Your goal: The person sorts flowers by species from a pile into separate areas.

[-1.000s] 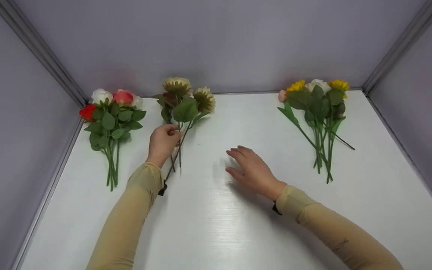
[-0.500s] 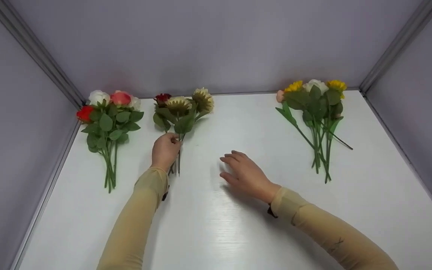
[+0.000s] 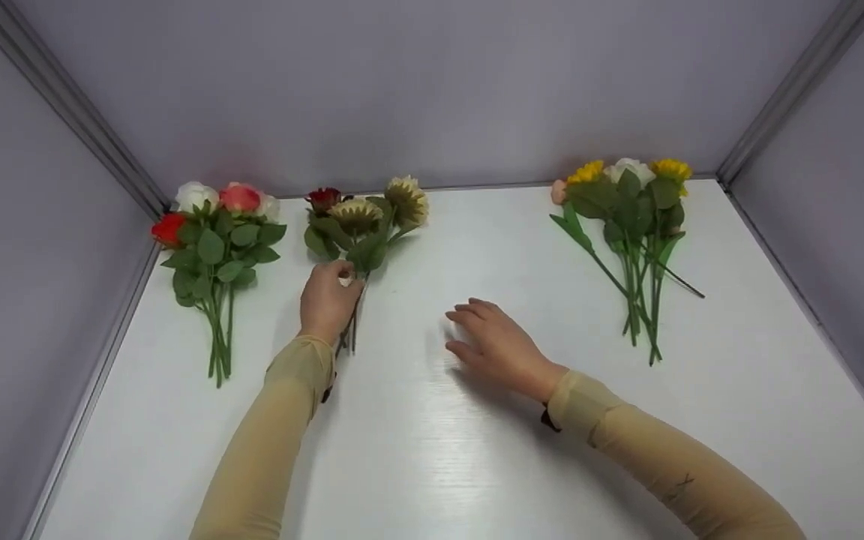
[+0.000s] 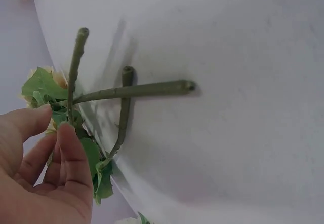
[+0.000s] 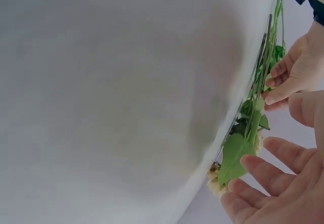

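In the head view my left hand [image 3: 329,300] is at the stems of the middle bunch, thumb and forefinger curled about a cream flower's [image 3: 357,216] stem. The left wrist view has that stem [image 4: 77,62] right at the forefinger's tip, with thumb tip and fingertip slightly apart. A second cream flower [image 3: 407,202] and a dark red flower [image 3: 323,199] lie beside it, their stems crossing. My right hand [image 3: 503,349] holds nothing; its fingers are loosely spread over the white table [image 3: 432,450], right of this bunch.
Left of the middle bunch lies a bunch of white, pink and red roses [image 3: 222,247]. At the right is a bunch with yellow sunflowers, a white rose and a pink bud [image 3: 631,217]. Grey walls [image 3: 432,90] enclose the table's back and sides.
My left hand has lowered the cream flower onto the bunch and drawn it nearer, then shifted slightly left. The dark red flower has come into sight. My right hand has barely moved.
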A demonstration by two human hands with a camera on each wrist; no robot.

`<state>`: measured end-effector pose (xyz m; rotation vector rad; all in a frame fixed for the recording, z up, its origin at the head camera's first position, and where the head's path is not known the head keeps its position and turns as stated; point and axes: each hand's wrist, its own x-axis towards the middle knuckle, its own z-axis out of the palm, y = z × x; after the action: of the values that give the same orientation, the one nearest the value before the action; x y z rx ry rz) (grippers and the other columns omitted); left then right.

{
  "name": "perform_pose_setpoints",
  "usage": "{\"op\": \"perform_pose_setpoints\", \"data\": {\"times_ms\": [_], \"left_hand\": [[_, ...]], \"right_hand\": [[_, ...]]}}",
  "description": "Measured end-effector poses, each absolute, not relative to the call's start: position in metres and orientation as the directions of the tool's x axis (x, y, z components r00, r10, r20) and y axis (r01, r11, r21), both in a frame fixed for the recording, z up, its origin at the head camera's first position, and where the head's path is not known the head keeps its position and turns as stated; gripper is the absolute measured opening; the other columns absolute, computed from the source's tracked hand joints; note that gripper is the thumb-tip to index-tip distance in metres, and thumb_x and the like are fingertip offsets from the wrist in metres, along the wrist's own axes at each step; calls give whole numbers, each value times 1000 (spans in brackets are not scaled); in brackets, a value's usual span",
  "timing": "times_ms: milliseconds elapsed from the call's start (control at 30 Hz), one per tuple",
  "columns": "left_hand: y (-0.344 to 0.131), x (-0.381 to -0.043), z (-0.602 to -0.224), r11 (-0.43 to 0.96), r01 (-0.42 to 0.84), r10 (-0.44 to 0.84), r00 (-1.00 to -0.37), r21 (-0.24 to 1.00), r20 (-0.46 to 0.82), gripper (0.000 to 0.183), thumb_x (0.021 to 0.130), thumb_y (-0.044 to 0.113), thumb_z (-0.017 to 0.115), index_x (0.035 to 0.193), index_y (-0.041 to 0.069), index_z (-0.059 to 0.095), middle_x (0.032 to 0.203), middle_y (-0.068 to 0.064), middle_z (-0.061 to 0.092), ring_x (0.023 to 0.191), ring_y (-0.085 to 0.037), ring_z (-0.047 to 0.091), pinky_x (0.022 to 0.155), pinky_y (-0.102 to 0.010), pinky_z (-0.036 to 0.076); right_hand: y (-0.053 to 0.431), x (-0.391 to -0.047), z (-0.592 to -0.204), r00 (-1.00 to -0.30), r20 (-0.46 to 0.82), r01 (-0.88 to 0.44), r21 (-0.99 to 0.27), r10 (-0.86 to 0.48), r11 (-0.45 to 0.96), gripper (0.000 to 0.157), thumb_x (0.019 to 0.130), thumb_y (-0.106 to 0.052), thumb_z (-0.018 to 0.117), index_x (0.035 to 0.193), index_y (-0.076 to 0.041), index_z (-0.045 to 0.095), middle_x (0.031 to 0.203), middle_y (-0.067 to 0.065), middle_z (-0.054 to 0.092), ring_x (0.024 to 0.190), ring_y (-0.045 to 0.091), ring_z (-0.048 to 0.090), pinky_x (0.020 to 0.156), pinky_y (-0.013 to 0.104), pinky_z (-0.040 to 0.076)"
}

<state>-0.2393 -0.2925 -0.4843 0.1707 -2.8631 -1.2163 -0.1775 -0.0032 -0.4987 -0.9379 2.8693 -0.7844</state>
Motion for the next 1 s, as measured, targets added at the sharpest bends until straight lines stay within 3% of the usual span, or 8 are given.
{"op": "perform_pose_setpoints", "data": {"times_ms": [200, 467, 767, 1000], "left_hand": [[-276, -239, -480, 741, 5, -64, -995, 672, 79, 48, 98, 21, 71, 143, 9, 58, 141, -14, 50, 131, -32, 47, 106, -48, 45], [-237, -226, -482, 808, 242, 171, -969, 538, 179, 63, 98, 27, 72, 153, 9, 48, 154, -13, 42, 142, -33, 37, 116, -48, 34], [-189, -205, -485, 834, 446, 451, -890, 324, 64, 75, 102, 44, 63, 163, 17, 29, 167, -12, 26, 153, -33, 21, 125, -48, 9], [-154, -189, -485, 789, 558, 572, -820, 259, 22, 77, 101, 53, 60, 164, 22, 27, 168, -7, 23, 155, -29, 17, 126, -49, 5]], "right_hand": [[14, -188, -494, -870, 138, -471, -515, -473, 716, 39, 104, -30, 63, 132, -3, 66, 133, 13, 63, 130, 34, 51, 110, 46, 42], [62, -217, -486, -960, 94, -266, -591, -262, 762, 25, 103, -23, 63, 116, -5, 74, 113, 12, 69, 105, 31, 59, 90, 46, 50], [139, -244, -477, -998, -13, -45, -618, -67, 785, 31, 106, -24, 53, 120, -1, 70, 112, 16, 68, 96, 31, 60, 85, 48, 51], [195, -248, -473, -998, -12, 61, -602, 68, 796, 38, 107, -22, 47, 128, 5, 64, 118, 25, 65, 101, 38, 60, 86, 54, 49]]}}
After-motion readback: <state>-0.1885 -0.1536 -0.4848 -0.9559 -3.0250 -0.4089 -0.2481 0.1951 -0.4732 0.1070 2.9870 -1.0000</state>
